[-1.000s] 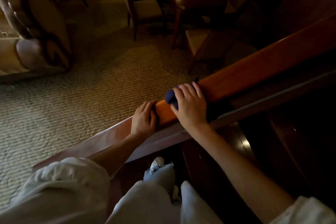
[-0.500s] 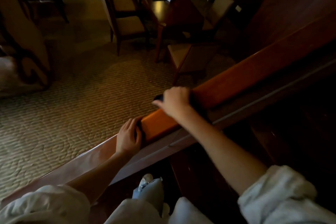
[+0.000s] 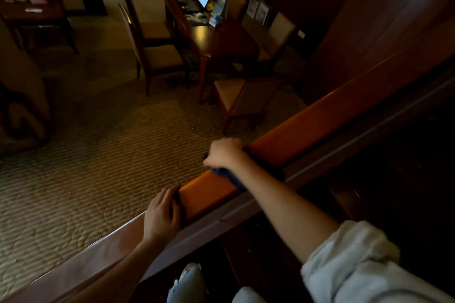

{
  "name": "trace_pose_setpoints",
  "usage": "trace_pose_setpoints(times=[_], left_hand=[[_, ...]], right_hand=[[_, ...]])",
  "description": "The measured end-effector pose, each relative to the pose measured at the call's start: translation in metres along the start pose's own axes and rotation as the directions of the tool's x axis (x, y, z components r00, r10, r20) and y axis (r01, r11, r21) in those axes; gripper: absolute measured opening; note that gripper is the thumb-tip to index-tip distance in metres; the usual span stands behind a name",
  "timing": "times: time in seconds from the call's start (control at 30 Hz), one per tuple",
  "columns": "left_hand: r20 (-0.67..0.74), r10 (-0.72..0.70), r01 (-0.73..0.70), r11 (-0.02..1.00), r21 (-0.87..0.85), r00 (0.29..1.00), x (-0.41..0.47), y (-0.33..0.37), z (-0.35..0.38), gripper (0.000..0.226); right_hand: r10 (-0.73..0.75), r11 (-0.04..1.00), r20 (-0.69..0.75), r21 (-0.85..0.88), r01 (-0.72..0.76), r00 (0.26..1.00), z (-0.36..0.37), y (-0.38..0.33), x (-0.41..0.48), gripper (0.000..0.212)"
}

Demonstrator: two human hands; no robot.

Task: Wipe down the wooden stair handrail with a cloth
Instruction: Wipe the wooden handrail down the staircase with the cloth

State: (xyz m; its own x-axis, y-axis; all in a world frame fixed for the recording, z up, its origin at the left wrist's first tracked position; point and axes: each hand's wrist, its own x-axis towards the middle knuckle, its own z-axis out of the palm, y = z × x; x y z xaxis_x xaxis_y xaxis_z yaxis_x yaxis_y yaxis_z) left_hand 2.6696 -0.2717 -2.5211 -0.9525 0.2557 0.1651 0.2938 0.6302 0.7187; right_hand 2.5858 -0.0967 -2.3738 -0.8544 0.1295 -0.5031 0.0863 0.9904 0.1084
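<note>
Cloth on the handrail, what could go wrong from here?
The dark blue cloth is bunched under the right hand, so it may skip parts of the handrail. If the grip loosens, it could drop over the far edge onto the carpet below. The left hand, lower on the rail, would block a downward stroke.

The right hand (image 3: 225, 155) hides most of the cloth (image 3: 230, 177).

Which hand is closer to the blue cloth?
The right. The right hand holds the blue cloth against the wooden handrail. The left hand rests on the handrail farther down, apart from the cloth.
</note>
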Motion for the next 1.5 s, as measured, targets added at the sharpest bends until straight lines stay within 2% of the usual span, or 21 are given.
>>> trace_pose_setpoints(times=[0.1, 0.17, 0.27, 0.37, 0.43, 0.57, 0.7, 0.77, 0.83, 0.9, 0.97, 1.03, 1.07, 1.13, 1.2, 1.27, 1.3, 1.37, 1.43, 1.5], left_hand=[[0.0, 0.004, -0.004, 1.0, 0.007, 1.0, 0.0, -0.001, -0.001, 0.046], [-0.009, 0.009, -0.009, 1.0, 0.011, 1.0, 0.0, -0.002, -0.001, 0.046], [-0.022, 0.022, -0.022, 1.0, -0.001, 1.0, -0.001, -0.001, -0.001, 0.045], [-0.041, 0.02, -0.022, 0.999, -0.026, 0.999, 0.0, 0.0, 0.0, 0.045], [-0.056, 0.032, -0.035, 0.998, -0.044, 0.998, 0.0, 0.0, 0.0, 0.044], [-0.103, -0.031, 0.015, 0.989, -0.146, 0.994, 0.001, -0.001, 0.002, 0.033], [-0.134, -0.054, 0.035, 0.989, -0.141, 0.99, 0.0, 0.003, -0.001, 0.021], [-0.123, -0.014, 0.002, 0.995, -0.096, 0.992, 0.0, 0.002, 0.0, 0.021], [-0.115, 0.001, -0.009, 0.998, -0.064, 0.993, 0.001, -0.001, 0.001, 0.024], [-0.114, -0.009, 0.003, 0.999, -0.054, 0.993, 0.002, -0.003, 0.002, 0.023], [-0.111, -0.017, 0.011, 0.999, -0.053, 0.994, 0.002, -0.004, 0.005, 0.021], [-0.102, -0.015, 0.01, 0.999, -0.05, 0.995, 0.002, -0.004, 0.005, 0.02], [-0.1, -0.016, 0.011, 0.999, -0.05, 0.995, 0.002, -0.004, 0.004, 0.02], [-0.087, -0.021, 0.016, 0.999, -0.05, 0.996, 0.001, -0.003, 0.004, 0.02], [-0.085, -0.023, 0.019, 0.999, -0.05, 0.996, 0.001, -0.002, 0.004, 0.021], [-0.088, -0.026, 0.022, 0.998, -0.053, 0.996, 0.0, -0.003, 0.004, 0.022], [-0.085, -0.026, 0.022, 0.998, -0.053, 0.996, 0.0, -0.004, 0.004, 0.022], [-0.085, -0.023, 0.019, 0.999, -0.049, 0.996, 0.001, -0.005, 0.005, 0.023], [-0.091, -0.025, 0.021, 0.999, -0.041, 0.996, 0.001, -0.003, 0.005, 0.025], [-0.094, -0.024, 0.022, 0.999, -0.032, 0.995, 0.0, -0.001, 0.005, 0.025]], right_hand=[[-0.146, 0.989, 0.06, 0.023, 0.145, 0.987, 0.02, -0.037, -0.003, 0.04], [-0.177, 0.982, 0.083, 0.077, 0.171, 0.981, 0.011, -0.025, -0.004, 0.046], [-0.081, 0.997, 0.058, 0.0, 0.081, 0.995, -0.02, 0.022, -0.006, 0.049], [-0.042, 0.994, 0.071, -0.094, 0.049, 0.997, -0.036, 0.044, -0.005, 0.036], [-0.064, 0.989, 0.089, -0.13, 0.075, 0.994, -0.024, 0.023, 0.001, 0.037], [-0.186, 0.982, 0.121, 0.028, 0.184, 0.975, 0.028, -0.055, 0.01, 0.043], [-0.235, 0.972, -0.061, 0.005, 0.236, 0.97, 0.048, -0.071, -0.006, 0.042], [-0.215, 0.976, -0.174, -0.003, 0.218, 0.961, 0.043, -0.046, -0.017, 0.043], [-0.133, 0.991, -0.283, -0.04, 0.127, 0.95, 0.026, -0.004, -0.024, 0.042], [-0.007, 0.998, -0.424, -0.06, -0.021, 0.906, 0.007, 0.047, -0.029, 0.041], [0.108, 0.987, -0.558, -0.037, -0.155, 0.822, -0.002, 0.085, -0.029, 0.042], [0.163, 0.974, -0.629, -0.019, -0.225, 0.76, 0.01, 0.08, -0.023, 0.043], [0.162, 0.975, -0.621, -0.017, -0.22, 0.767, 0.022, 0.06, -0.022, 0.041], [0.06, 0.995, -0.62, -0.022, -0.094, 0.783, 0.055, 0.008, -0.026, 0.037], [-0.14, 0.99, -0.6, -0.077, 0.117, 0.787, 0.09, -0.03, -0.032, 0.04], [-0.271, 0.957, -0.574, -0.075, 0.28, 0.773, 0.109, -0.038, -0.041, 0.044], [-0.284, 0.945, -0.61, -0.046, 0.325, 0.74, 0.107, -0.027, -0.045, 0.046], [-0.202, 0.956, -0.745, -0.01, 0.292, 0.636, 0.09, 0.016, -0.047, 0.049], [-0.028, 0.99, -0.846, 0.05, 0.131, 0.532, 0.066, 0.078, -0.046, 0.043], [0.166, 0.983, -0.883, 0.184, -0.002, 0.438, 0.045, 0.132, -0.05, 0.038]])
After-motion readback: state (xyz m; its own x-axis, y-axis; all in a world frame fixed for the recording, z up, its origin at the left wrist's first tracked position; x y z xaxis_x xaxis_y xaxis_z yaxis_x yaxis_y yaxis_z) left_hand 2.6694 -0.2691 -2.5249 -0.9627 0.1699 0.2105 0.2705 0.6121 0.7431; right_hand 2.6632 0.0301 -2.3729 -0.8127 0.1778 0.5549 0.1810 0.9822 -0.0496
